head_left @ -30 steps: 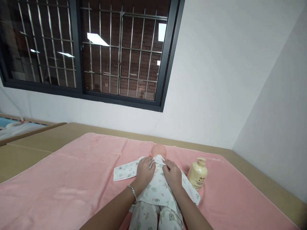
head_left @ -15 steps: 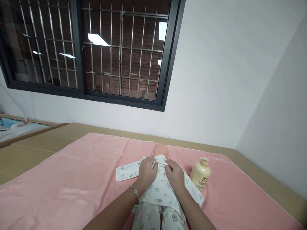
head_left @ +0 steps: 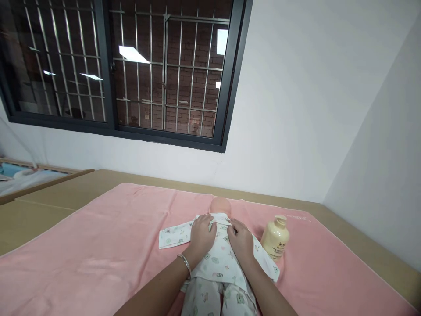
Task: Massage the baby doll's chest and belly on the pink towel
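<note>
A baby doll [head_left: 220, 205] lies on its back with its head pointing away from me. It wears a white printed baby shirt [head_left: 219, 259] and matching pants [head_left: 202, 298]. Near the neckline, my left hand [head_left: 203, 232] has its fingers curled over the shirt's left shoulder, thumb inward. Opposite it, my right hand [head_left: 241, 239] pinches the cloth at the collar's right side. Both sleeves stretch out flat to the sides, the right one partly behind my forearm. My fingertips are partly hidden. A cream pump bottle [head_left: 275, 239] stands just right of my right hand.
Beneath the doll a pink blanket [head_left: 92, 237] covers much of the wooden tabletop [head_left: 66, 188]. A white wall [head_left: 283, 101] and a barred, dark-framed window [head_left: 171, 74] rise behind. At far left is a wooden-edged crib or tray [head_left: 33, 182] holding pale and blue cloth.
Almost nothing differs. Both hands stay at the shirt's collar, with my right hand shifted very slightly; the camera view has drifted a little.
</note>
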### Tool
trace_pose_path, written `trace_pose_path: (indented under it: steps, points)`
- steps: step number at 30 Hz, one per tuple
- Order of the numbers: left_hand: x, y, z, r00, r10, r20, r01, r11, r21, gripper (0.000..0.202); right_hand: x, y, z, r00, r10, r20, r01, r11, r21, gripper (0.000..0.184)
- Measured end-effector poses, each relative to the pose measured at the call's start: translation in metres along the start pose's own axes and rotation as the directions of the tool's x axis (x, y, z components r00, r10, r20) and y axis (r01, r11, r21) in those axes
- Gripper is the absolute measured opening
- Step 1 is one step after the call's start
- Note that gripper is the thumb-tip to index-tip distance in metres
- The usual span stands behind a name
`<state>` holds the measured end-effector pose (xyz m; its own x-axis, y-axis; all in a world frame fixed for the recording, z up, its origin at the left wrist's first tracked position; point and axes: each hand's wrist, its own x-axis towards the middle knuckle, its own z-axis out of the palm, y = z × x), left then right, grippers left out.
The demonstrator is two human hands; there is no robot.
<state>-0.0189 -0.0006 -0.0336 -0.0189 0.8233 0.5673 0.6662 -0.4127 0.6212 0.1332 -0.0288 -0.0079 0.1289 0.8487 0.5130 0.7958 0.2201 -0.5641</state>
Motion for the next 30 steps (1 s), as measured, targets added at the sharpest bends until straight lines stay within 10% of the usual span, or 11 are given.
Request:
trace_pose_path:
  steps: [9,16,23,30]
  points:
    - [0.003,-0.008,0.005,0.998,0.0,0.058,0.005,0.996,-0.087,0.037,0.004,-0.004,-0.007,0.997,-0.029,0.077,0.031,0.999,-0.03,0.043]
    - [-0.004,-0.019,0.013,0.994,-0.049,-0.1,0.021,0.964,-0.266,0.056,0.003,-0.032,-0.015,0.983,-0.185,0.012,0.182,0.952,-0.248,0.062]
    - [-0.007,-0.019,0.014,0.982,-0.067,-0.179,-0.001,0.934,-0.357,0.055,-0.008,-0.046,-0.012,0.913,-0.158,0.376,0.261,0.935,-0.241,0.052]
    - [-0.007,-0.02,0.015,0.98,-0.061,-0.187,-0.006,0.94,-0.34,0.055,-0.006,-0.049,-0.012,0.917,-0.136,0.374,0.241,0.938,-0.25,0.053]
